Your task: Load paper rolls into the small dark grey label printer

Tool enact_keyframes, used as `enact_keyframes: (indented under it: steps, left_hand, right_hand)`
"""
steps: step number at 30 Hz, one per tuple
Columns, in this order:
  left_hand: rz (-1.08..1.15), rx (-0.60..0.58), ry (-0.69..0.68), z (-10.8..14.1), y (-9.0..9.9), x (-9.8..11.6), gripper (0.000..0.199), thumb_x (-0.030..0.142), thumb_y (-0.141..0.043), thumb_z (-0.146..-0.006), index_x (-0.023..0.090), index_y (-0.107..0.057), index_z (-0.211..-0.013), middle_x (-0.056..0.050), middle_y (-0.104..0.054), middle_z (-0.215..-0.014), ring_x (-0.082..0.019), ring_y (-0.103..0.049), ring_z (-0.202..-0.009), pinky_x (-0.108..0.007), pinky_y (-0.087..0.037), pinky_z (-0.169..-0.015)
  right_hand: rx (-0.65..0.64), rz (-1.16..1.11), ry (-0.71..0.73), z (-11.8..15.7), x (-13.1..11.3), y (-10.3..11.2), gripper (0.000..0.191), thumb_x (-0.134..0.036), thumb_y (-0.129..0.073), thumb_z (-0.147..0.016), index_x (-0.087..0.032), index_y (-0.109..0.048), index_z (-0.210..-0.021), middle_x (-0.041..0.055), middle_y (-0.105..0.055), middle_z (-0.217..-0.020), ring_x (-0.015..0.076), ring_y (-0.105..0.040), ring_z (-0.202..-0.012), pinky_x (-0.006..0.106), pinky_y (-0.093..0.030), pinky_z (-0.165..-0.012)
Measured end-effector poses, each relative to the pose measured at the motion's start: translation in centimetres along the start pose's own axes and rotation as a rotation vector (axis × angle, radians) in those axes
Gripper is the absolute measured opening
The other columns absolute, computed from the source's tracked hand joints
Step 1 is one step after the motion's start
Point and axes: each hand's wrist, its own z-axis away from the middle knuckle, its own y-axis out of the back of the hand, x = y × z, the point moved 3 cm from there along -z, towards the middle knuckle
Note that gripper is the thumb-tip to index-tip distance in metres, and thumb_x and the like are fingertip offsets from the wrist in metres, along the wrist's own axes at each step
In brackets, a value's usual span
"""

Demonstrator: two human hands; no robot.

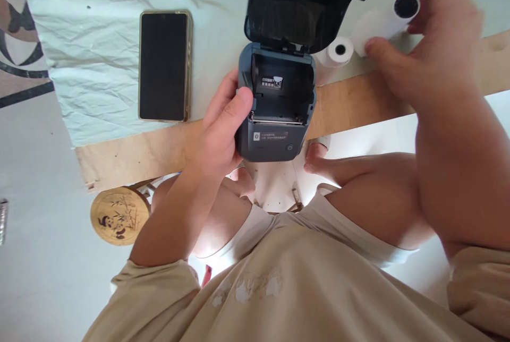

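My left hand [225,124] grips the left side of a dark portable label printer [274,143], thumb on its edge. The printer's lid [295,13] stands wide open, and the roll compartment shows a printed sticker but no roll. My right hand [430,50] is closed around a white paper roll [382,26], thumb at its near side and fingers at the far side. The dark hollow core of that roll faces up. Between the printer and my right hand, a smaller white paper roll [340,51] rests on the table.
A phone [164,66] with a dark screen lies left of the printer on a wrinkled pale green cloth [99,55]. The table's bare wooden edge [358,95] runs below the printer. A round wooden stool [119,215] stands at lower left, beside my legs.
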Motion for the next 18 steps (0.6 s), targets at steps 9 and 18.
enact_keyframes:
  steps: [9, 18]
  left_hand:
    - [0.052, -0.042, -0.032, -0.1, 0.1, -0.1, 0.029, 0.043, -0.058, -0.088, 0.021, -0.064, -0.106, -0.001, -0.071, -0.099, -0.014, -0.069, -0.084, -0.026, -0.059, -0.071]
    - [0.025, 0.03, -0.035, 0.1, -0.2, 0.0, 0.029, 0.043, -0.054, -0.09, 0.02, -0.065, -0.104, -0.001, -0.069, -0.091, -0.018, -0.067, -0.11, -0.028, -0.055, -0.094]
  right_hand:
    - [-0.027, -0.122, 0.363, 2.7, -6.5, -0.5, 0.04, -0.026, -0.051, -0.085, -0.017, -0.052, -0.123, 0.0106, -0.057, -0.118, 0.0199, -0.058, -0.107, 0.034, -0.051, -0.083]
    - [-0.174, -0.381, 0.089, 2.7, -5.8, -3.3, 0.055, -0.013, -0.057, -0.076, -0.031, -0.044, -0.126, 0.0018, -0.055, -0.115, 0.0097, -0.054, -0.088, 0.025, -0.048, -0.078]
